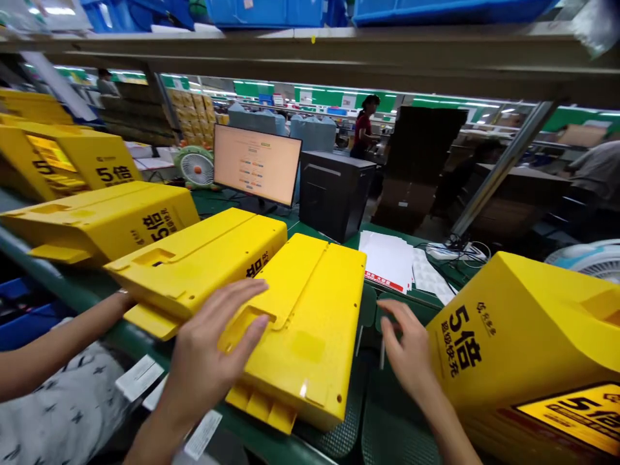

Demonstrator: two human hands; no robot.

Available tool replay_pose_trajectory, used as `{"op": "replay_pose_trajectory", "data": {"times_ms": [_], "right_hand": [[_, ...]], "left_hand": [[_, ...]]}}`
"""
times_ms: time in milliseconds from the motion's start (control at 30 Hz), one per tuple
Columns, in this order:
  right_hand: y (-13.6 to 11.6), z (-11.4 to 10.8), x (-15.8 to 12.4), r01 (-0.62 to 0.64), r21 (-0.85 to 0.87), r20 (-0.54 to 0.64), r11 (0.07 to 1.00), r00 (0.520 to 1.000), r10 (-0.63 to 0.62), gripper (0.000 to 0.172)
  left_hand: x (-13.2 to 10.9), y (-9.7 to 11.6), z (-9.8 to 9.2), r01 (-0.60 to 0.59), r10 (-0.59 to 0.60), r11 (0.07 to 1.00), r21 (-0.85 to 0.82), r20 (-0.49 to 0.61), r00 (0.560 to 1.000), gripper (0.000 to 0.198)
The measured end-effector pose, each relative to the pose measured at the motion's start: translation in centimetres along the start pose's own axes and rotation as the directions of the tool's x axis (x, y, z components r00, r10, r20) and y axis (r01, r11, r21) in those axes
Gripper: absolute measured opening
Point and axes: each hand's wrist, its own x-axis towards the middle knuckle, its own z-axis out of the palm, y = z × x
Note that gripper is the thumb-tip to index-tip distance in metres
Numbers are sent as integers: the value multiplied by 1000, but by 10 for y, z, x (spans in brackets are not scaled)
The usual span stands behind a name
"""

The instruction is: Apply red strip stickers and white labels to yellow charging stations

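Note:
A yellow plastic case [317,323] lies on the bench in front of me, its flat side with a recessed slot and corner screw holes facing up. My left hand [213,345] is over its left part near the slot, fingers stretched out and thumb apart; whether it touches the case I cannot tell. To the right of the case, my right hand [407,345] is held with curved, separated fingers and nothing in them. A similar yellow case [198,258] lies just left, and a yellow case with black printing [523,342] stands at the right.
Another person's forearm [68,345] reaches in at the left, below more yellow cases [111,216]. Behind are a monitor [256,161], a black computer tower [334,190], a small fan [196,166], paper sheets [386,258] and a power strip [455,252]. A shelf beam [310,55] crosses overhead.

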Motion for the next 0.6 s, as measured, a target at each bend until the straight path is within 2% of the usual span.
{"op": "replay_pose_trajectory", "data": {"times_ms": [67,100,167,233,300,367,433,500,567,600], "right_hand": [[26,31,51,-110,-155,-20,982,994,108,32],[42,43,72,-177,-210,-46,962,984,171,29],[73,61,99,-300,-298,-98,906,954,284,27],[96,75,102,-384,-365,-136,848,923,359,35],[108,84,88,-425,-413,-151,806,904,400,43],[116,86,72,-424,-440,-142,791,903,405,49],[123,84,64,-409,-449,-125,795,909,397,49],[130,81,66,-417,-446,-140,792,907,398,45],[137,79,80,-472,-435,-228,766,881,414,41],[141,77,92,-522,-422,-302,741,852,428,41]], "left_hand": [[10,-38,10,-33,26,991,130,56,998,40],[11,-50,15,-29,12,987,158,109,994,43],[7,-59,18,25,-49,992,126,192,980,41],[0,-55,8,144,-132,989,-45,195,972,30],[-8,-50,-10,284,-259,917,-280,121,958,22],[-18,-50,-31,387,-415,832,-397,17,909,20],[-35,-55,-49,489,-539,788,-373,-36,841,20],[-60,-61,-62,595,-628,747,-297,-19,778,23],[-93,-66,-68,666,-680,718,-202,-4,733,28],[-110,-69,-68,680,-687,719,-147,-3,726,30]]}}
